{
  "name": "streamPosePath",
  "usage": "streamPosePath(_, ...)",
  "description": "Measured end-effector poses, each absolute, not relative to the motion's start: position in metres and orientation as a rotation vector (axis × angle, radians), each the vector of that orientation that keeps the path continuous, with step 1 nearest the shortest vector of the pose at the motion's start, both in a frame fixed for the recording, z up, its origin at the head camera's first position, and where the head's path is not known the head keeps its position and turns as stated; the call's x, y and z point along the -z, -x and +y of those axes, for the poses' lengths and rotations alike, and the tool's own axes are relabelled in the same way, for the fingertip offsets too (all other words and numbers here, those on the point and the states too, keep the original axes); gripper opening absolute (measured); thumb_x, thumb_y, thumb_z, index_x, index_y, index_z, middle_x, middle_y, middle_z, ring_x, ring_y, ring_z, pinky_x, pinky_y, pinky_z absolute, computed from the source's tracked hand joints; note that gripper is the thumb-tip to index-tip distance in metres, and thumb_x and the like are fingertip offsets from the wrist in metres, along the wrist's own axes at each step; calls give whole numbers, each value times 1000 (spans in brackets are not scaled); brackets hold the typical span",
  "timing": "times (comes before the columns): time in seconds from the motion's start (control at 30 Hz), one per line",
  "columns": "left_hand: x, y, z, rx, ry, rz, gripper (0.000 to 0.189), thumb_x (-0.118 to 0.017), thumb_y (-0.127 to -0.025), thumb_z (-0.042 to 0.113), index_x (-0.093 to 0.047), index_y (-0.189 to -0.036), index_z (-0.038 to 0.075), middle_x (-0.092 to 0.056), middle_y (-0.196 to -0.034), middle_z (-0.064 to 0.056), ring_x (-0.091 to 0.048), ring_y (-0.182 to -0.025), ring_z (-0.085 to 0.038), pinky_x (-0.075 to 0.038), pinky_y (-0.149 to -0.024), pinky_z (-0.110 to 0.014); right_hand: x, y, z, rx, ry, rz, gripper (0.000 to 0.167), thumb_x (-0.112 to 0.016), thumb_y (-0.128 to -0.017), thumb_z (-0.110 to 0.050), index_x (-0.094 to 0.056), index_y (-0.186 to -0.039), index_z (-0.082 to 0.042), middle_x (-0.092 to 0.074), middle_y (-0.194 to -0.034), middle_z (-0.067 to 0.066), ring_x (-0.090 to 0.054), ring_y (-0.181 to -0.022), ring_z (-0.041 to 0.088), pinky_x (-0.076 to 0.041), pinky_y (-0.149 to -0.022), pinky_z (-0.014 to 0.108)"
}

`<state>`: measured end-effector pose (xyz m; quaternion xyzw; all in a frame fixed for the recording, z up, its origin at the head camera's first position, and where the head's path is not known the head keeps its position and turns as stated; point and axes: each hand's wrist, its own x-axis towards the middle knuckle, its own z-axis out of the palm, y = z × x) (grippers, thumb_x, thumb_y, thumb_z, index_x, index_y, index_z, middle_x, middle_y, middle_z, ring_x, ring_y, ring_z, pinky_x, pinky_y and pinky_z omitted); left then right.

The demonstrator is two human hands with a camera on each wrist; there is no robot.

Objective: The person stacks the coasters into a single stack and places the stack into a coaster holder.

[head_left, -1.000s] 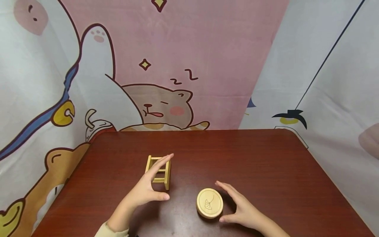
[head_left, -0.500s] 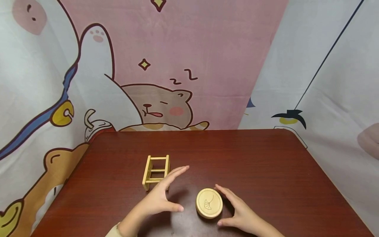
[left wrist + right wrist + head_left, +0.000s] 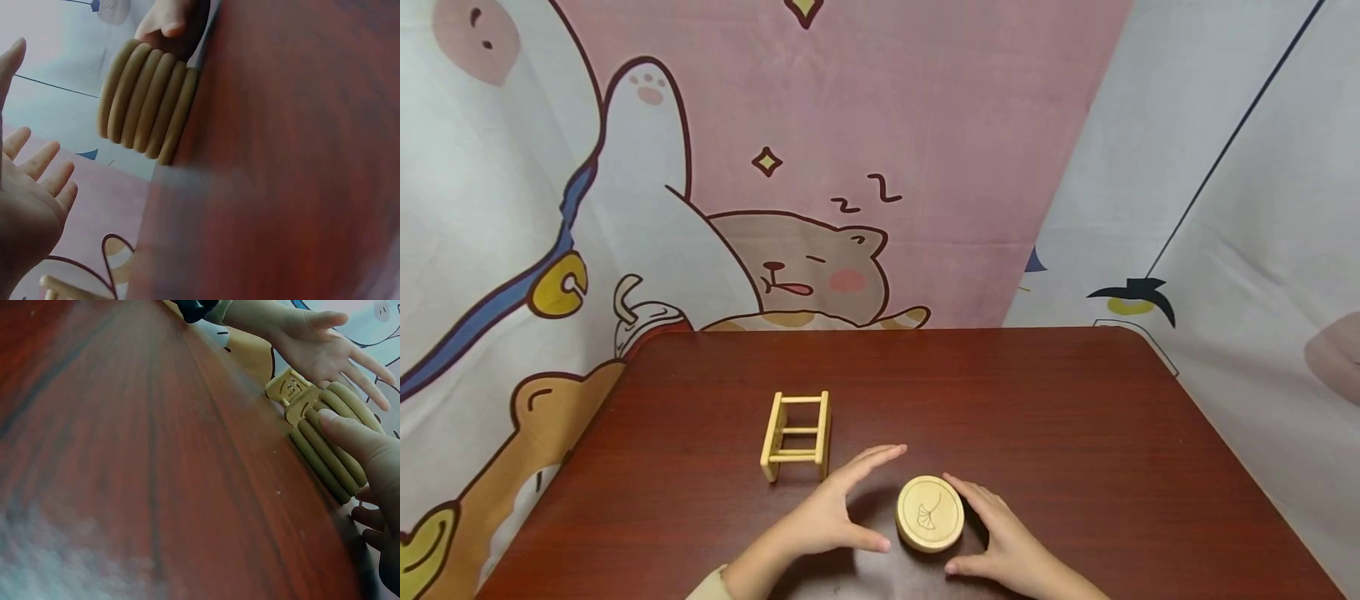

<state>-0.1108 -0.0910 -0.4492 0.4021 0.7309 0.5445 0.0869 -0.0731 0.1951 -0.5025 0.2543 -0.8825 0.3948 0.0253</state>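
A stack of several round pale-wood coasters [image 3: 929, 510], the top one engraved with a ginkgo leaf, stands on the table near its front edge. My left hand [image 3: 822, 515] is to its left, thumb and fingers spread, with a gap to the stack. On the other side, my right hand [image 3: 1006, 537] curves around the stack's right side with its fingertips right at the edge. In the left wrist view the coasters [image 3: 147, 103] show as a leaning column of thick discs. Behind my left hand stands a small wooden rack [image 3: 800, 431] with crossbars.
The dark red-brown table [image 3: 1037, 400] stretches back to a cartoon-printed cloth [image 3: 962, 167]. More of that printed cloth hangs along the left and right sides. The rack's cut-out side panel [image 3: 302, 403] shows beyond the coasters in the right wrist view.
My left hand has moved right and toward me, away from in front of the rack and closer to the coaster stack. The right hand has shifted slightly left; stack and rack have stayed put.
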Motion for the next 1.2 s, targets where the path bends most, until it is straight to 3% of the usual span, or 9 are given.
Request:
streamPosePath(0.17,456,109,-86,-1609,-1129,2191,96,-86,-69,12,-35,-148,27,-34,-150,2,-28,-138,-22,-22,-108,-48,505,75,194,-1178,-794,-2710,102,-82,-62,-55,-41,-146,-13,-49,-137,-5,-45,-121,23,-39,-88,57)
streamPosePath(0.27,460,110,-83,-1595,-1138,2210,94,-86,-70,14,-36,-148,24,-36,-149,2,-30,-137,-23,-24,-107,-49,507,77,194,-1122,-815,-2693,99,-81,-63,-55,-43,-144,-12,-50,-135,-8,-46,-120,20,-39,-87,56)
streamPosePath(0.4,467,109,-79,-1588,-1131,2191,92,-85,-71,14,-35,-148,22,-36,-149,-1,-32,-136,-24,-25,-107,-48,509,79,193,-1081,-829,-2676,98,-81,-63,-56,-46,-142,-11,-52,-133,-12,-46,-119,16,-39,-88,53)
streamPosePath(0.6,478,109,-73,-1581,-1055,2141,91,-84,-74,16,-33,-148,29,-36,-150,-4,-30,-136,-21,-24,-107,-48,511,80,192,-1093,-825,-2699,94,-78,-65,-57,-45,-143,-14,-51,-132,-15,-45,-119,15,-37,-88,56)
streamPosePath(0.8,488,107,-64,-1617,-1056,2103,93,-84,-74,17,-31,-150,23,-38,-149,-8,-31,-137,-20,-23,-109,-42,511,82,190,-1061,-824,-2702,91,-77,-67,-58,-46,-142,-19,-51,-131,-17,-45,-118,12,-35,-90,52)
streamPosePath(1.03,494,103,-55,-1629,-1045,2146,93,-85,-72,21,-34,-149,13,-38,-147,0,-34,-134,-20,-23,-109,-41,511,84,188,-1027,-836,-2663,88,-79,-65,-57,-46,-141,-26,-52,-130,-18,-46,-116,11,-35,-89,46)
streamPosePath(1.2,498,102,-49,-1675,-1049,2146,92,-85,-72,21,-34,-149,11,-40,-146,-4,-36,-133,-20,-23,-109,-40,513,84,185,-1014,-816,-2651,88,-83,-61,-52,-50,-138,-27,-54,-127,-18,-47,-115,10,-35,-89,45)
